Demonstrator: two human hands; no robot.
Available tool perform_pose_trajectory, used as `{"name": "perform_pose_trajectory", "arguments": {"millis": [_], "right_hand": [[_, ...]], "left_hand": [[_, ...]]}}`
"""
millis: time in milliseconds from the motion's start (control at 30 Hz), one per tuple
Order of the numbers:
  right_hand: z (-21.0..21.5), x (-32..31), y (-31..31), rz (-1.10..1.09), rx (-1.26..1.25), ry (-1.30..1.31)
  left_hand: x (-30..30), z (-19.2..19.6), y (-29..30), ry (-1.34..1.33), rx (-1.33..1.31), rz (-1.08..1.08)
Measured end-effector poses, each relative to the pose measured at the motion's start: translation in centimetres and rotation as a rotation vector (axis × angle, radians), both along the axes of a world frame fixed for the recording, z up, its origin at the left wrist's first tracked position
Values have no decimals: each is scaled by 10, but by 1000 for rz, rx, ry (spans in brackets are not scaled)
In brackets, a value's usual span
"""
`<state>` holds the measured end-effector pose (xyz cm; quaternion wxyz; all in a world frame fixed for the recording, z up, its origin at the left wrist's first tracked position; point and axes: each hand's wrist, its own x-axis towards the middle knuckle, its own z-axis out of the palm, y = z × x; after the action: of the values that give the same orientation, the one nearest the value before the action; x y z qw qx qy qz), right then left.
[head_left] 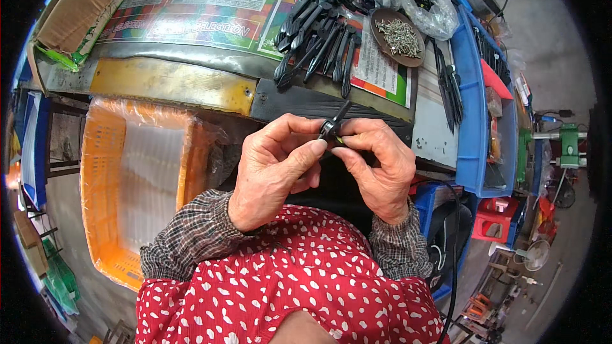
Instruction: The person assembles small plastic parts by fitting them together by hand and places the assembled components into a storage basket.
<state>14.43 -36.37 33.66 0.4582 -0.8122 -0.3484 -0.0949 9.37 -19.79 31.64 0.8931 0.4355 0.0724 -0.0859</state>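
Left of the grip and lower, an orange crate (102, 172) lined with clear plastic takes up the most room. Beyond the grip runs the table (433, 121), its top covered by a printed sheet, with a blue bin (468, 89) off to the right. On the table past the fingertips lies a heap of black handle pieces (315, 38), and right of that heap a shallow brown dish of small screws (396, 37).

The left hand (274, 165) and right hand (376, 162) meet in front of the chest, both closed on one black handle piece (334, 124), thumbs and forefingers pinching its lower end while its upper end points toward the table. It looks like light, stiff moulded plastic, smooth enough to slip, so it is best held at the thicker end, where the fingers pinch now.
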Motion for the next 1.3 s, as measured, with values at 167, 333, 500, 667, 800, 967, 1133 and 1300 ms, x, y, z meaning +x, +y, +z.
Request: {"name": "perform_pose_trajectory", "arguments": {"millis": [167,333,500,667,800,967,1133,1300], "right_hand": [[-4,-2,0,7,118,189],[-6,-3,-1,4,104,321],[-6,-8,7,-48,220,498],[-10,-8,4,-52,183,497],[-11,-9,3,-46,119,426],[-14,-12,3,-57,233,437],[-18,-16,6,-72,360,417],[-21,-20,9,-74,391,413]], "left_hand": [[-2,-1,0,-9,-19,-17],[-3,-2,2,6,-14,-11],[-4,-6,3,-7,-18,-16],[-4,-7,3,1,-28,-6],[-5,-7,3,-6,-42,-6],[-4,-3,2,15,-71,-2],[-4,-5,0,31,-78,9],[-6,-6,-1,-20,-39,3]]}}
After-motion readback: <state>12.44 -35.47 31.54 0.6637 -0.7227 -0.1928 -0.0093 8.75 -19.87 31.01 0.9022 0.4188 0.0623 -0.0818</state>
